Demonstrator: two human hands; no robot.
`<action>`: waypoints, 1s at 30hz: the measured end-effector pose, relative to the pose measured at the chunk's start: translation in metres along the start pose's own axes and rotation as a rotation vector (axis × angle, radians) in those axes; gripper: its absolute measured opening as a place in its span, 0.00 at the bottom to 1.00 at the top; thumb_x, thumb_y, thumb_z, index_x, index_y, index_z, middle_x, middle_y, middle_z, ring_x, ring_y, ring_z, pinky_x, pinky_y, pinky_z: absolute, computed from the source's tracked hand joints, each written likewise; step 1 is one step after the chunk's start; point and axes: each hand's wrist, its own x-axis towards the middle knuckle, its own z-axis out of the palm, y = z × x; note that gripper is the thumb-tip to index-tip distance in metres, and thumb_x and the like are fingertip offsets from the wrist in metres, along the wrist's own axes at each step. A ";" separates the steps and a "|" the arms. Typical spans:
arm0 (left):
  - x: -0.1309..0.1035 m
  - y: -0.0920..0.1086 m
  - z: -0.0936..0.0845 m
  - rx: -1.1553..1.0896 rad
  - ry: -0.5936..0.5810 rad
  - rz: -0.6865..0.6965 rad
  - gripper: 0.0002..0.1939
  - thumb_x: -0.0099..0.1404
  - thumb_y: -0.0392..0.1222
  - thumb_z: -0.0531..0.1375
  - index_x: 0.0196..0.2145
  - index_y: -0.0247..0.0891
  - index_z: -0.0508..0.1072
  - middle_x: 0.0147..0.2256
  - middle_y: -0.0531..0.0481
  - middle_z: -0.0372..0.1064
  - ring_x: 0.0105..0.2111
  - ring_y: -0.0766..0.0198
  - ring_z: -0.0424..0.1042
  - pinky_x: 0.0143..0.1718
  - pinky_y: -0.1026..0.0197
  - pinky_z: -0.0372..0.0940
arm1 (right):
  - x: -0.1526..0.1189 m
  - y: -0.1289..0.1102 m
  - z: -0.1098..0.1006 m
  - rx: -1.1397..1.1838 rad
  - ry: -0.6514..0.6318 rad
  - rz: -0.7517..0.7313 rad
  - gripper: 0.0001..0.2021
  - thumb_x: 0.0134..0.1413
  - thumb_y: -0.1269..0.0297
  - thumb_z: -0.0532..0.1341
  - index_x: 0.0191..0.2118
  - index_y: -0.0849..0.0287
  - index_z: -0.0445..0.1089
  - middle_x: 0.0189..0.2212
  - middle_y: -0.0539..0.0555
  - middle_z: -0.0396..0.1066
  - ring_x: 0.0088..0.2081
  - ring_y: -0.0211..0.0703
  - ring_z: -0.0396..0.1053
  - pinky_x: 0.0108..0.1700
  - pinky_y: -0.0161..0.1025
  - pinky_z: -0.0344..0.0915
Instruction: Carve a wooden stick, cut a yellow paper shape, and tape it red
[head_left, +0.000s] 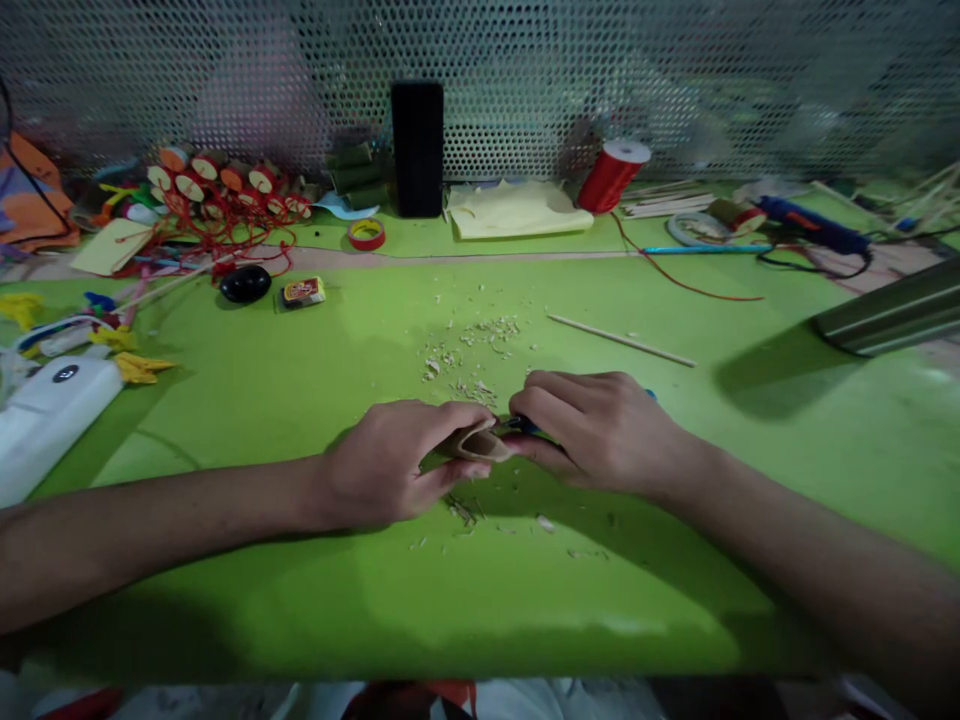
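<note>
"Over the green tabletop, how open are your fingers?"

"Narrow. My left hand wraps the hollow tube, its mouth towards my right hand, whose fingers close on 1 blue-handled tool, its tip at the rim."

Left hand: fingers wrapped around an open-ended cardboard-like tube, its opening facing the right hand.
Right hand: fingers pinching a small blue-handled tool at the tube's rim.
Surface: bright green, pale shavings scattered around the hands.
Far edge: black phone upright against perforated metal mesh, folded yellow cloth or paper, red spool leaning beside it.
Far left corner: bundled small tubes with tangled red string.
Left edge: white device.
Right edge: metallic cylinder lying tilted.
</note>
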 end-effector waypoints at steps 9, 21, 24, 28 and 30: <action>0.000 0.000 0.001 -0.029 0.004 -0.057 0.15 0.77 0.50 0.62 0.53 0.38 0.72 0.42 0.46 0.84 0.37 0.57 0.84 0.37 0.58 0.74 | 0.001 -0.005 0.000 -0.091 -0.022 0.026 0.20 0.80 0.60 0.48 0.32 0.58 0.65 0.23 0.49 0.66 0.22 0.36 0.59 0.26 0.39 0.48; 0.000 0.001 0.000 0.013 -0.022 -0.091 0.17 0.77 0.53 0.60 0.54 0.39 0.72 0.43 0.46 0.84 0.38 0.56 0.84 0.38 0.56 0.74 | 0.000 -0.009 -0.001 -0.101 -0.070 0.041 0.20 0.79 0.61 0.47 0.34 0.59 0.66 0.24 0.49 0.66 0.23 0.37 0.57 0.27 0.40 0.45; 0.000 0.001 0.000 0.027 -0.021 -0.075 0.16 0.77 0.53 0.60 0.53 0.39 0.72 0.42 0.46 0.84 0.37 0.56 0.84 0.36 0.56 0.73 | 0.000 -0.008 -0.002 -0.093 -0.081 0.033 0.20 0.79 0.61 0.47 0.34 0.59 0.66 0.24 0.49 0.65 0.22 0.37 0.58 0.27 0.40 0.46; 0.001 0.002 -0.001 0.025 -0.026 -0.052 0.14 0.78 0.49 0.59 0.54 0.38 0.71 0.42 0.45 0.84 0.38 0.57 0.84 0.37 0.57 0.73 | 0.001 -0.004 -0.003 -0.097 -0.050 -0.002 0.20 0.80 0.59 0.49 0.32 0.58 0.65 0.23 0.48 0.65 0.22 0.36 0.60 0.27 0.39 0.49; 0.002 0.003 -0.001 0.016 -0.027 -0.063 0.14 0.78 0.48 0.59 0.54 0.38 0.71 0.42 0.45 0.84 0.38 0.57 0.83 0.37 0.58 0.74 | 0.000 -0.002 -0.005 -0.117 -0.017 -0.010 0.19 0.79 0.59 0.52 0.32 0.58 0.65 0.23 0.48 0.65 0.23 0.36 0.61 0.27 0.39 0.49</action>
